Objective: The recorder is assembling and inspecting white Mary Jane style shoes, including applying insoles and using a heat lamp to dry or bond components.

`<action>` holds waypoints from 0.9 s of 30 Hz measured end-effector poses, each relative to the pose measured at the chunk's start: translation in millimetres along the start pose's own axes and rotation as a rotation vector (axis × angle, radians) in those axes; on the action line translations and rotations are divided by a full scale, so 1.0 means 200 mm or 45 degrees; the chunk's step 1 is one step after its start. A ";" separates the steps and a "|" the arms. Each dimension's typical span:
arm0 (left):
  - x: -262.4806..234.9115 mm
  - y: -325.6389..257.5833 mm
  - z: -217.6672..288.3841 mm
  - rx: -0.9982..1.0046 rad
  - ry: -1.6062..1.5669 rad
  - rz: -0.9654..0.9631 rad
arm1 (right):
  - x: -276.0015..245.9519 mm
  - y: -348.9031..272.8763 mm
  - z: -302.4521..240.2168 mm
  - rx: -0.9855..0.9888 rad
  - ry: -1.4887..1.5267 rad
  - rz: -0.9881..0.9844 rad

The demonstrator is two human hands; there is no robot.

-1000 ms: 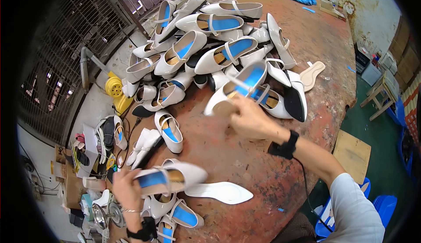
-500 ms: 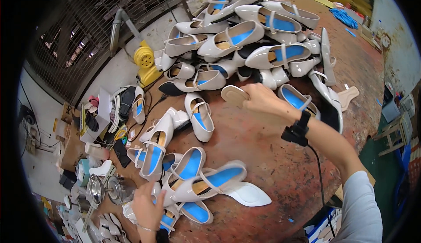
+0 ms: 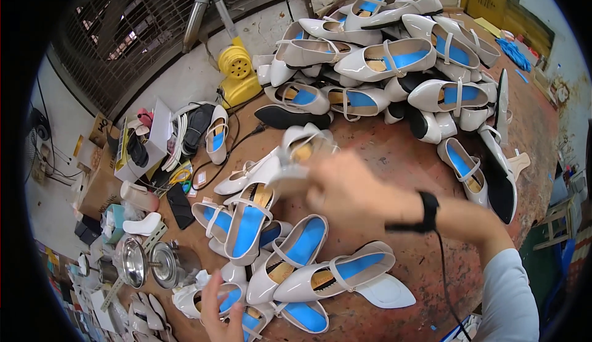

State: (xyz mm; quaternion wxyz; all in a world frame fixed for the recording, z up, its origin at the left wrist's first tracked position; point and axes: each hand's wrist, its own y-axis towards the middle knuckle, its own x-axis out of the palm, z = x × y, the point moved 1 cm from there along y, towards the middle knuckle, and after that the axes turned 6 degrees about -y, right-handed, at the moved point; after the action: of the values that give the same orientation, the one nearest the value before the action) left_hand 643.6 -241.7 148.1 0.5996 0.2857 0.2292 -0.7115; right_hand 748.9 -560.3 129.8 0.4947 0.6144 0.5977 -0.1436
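Observation:
My right hand (image 3: 351, 185), smeared by motion, reaches over the middle of the table. Its fingers are closed on a blurred pale insole (image 3: 288, 181). Just behind it is a blurred white strapped shoe (image 3: 308, 138), partly covered; whether hand and shoe touch, I cannot tell. At the lower edge, my left hand (image 3: 221, 317) has its thumb and finger apart and holds nothing. Beside it lie several glossy off-white flats with blue patches inside, one of them a pointed shoe (image 3: 336, 277). A white pointed insole-shaped piece (image 3: 388, 291) lies partly under that shoe.
A large pile of similar shoes (image 3: 385, 61) covers the back of the table. At left are a yellow blower (image 3: 237, 74), a white box (image 3: 148, 141), a dark phone (image 3: 180, 206) and a metal pot (image 3: 176, 265). Blue gloves (image 3: 513, 54) lie far right. A cable hangs from my right wrist.
My right hand has moved left and nearer, from beside the big pile to the single shoe, with the insole still in it. My left hand is lower in the picture. The view has shifted.

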 end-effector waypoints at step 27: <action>0.10 -0.08 0.15 -0.033 -1.324 -0.154 | -0.41 -0.27 -0.63 -0.084 0.293 -0.148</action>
State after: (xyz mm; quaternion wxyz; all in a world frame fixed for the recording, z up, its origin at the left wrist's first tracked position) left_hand 621.2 -273.3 155.4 0.5956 -0.1267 -0.0739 -0.7898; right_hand 628.9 -521.5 228.1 0.4338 0.5744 0.6895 -0.0808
